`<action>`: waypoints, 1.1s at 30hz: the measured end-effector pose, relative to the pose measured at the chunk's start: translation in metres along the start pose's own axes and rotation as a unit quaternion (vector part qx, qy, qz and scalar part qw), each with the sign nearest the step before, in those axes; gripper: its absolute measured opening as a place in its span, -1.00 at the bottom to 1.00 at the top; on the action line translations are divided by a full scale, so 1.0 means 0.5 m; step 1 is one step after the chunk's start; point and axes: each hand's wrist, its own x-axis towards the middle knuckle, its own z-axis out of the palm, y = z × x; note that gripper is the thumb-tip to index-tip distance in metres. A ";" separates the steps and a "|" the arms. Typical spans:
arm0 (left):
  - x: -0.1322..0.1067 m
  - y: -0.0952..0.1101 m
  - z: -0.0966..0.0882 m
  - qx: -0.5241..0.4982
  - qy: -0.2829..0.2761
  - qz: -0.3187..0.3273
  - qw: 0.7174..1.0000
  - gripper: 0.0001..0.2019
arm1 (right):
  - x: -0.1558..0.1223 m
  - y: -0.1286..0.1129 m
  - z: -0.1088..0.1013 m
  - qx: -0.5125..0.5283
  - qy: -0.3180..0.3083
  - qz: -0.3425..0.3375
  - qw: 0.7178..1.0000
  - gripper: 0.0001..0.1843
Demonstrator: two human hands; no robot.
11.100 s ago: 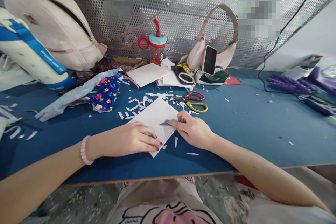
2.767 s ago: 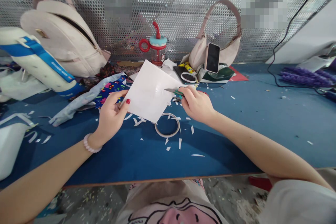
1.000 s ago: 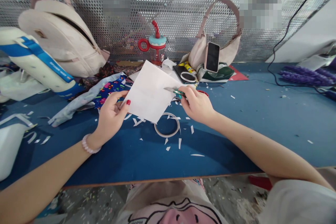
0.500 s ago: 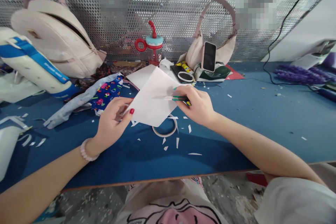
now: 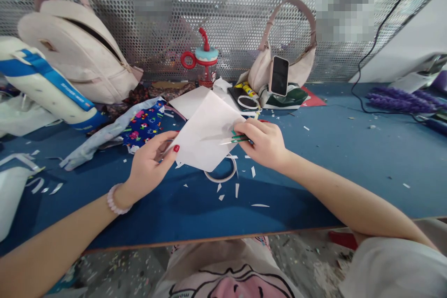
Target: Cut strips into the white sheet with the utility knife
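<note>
My left hand (image 5: 152, 153) pinches the left corner of a white paper sheet (image 5: 206, 125) between thumb and fingers. The sheet is held up, tilted above the table. At its right side, my right hand (image 5: 263, 144) is closed around a slim green-handled tool (image 5: 239, 138) with a thin pointed metal tip. That tip lies over the face of the paper; whether it touches, I cannot tell. Most of the handle is hidden in my fingers. Below the sheet, a roll of tape (image 5: 223, 174) lies flat, partly covered, among small white paper scraps (image 5: 237, 191).
Along the back stand a beige backpack (image 5: 77, 56), a red-handled cup (image 5: 206, 63), a handbag (image 5: 300, 65) and an upright phone (image 5: 279, 76). A white-and-blue bottle (image 5: 52, 88) leans at left beside patterned blue fabric (image 5: 143, 125). Purple flowers (image 5: 401, 100) and a black cable (image 5: 375, 32) are at right.
My right hand has shifted slightly down and turned, so the tool's tip now sits a little lower on the paper. My left hand and the sheet have barely moved.
</note>
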 end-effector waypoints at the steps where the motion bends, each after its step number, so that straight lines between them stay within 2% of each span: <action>1: -0.001 0.000 0.000 0.000 0.000 -0.008 1.000 -0.69 | 0.000 0.000 0.000 -0.001 0.000 -0.004 1.000 -0.72; 7: 0.000 0.002 -0.001 0.002 -0.001 -0.031 1.000 -0.65 | 0.001 0.000 0.001 -0.014 0.001 0.002 1.000 -0.69; 18: -0.006 0.002 0.002 -0.003 0.000 -0.020 1.000 -0.66 | 0.003 -0.003 -0.004 -0.012 0.003 0.000 1.000 -0.63; 33: -0.006 0.008 -0.002 0.005 -0.004 -0.024 1.000 -0.66 | 0.004 -0.007 -0.003 -0.001 0.010 -0.005 1.000 -0.75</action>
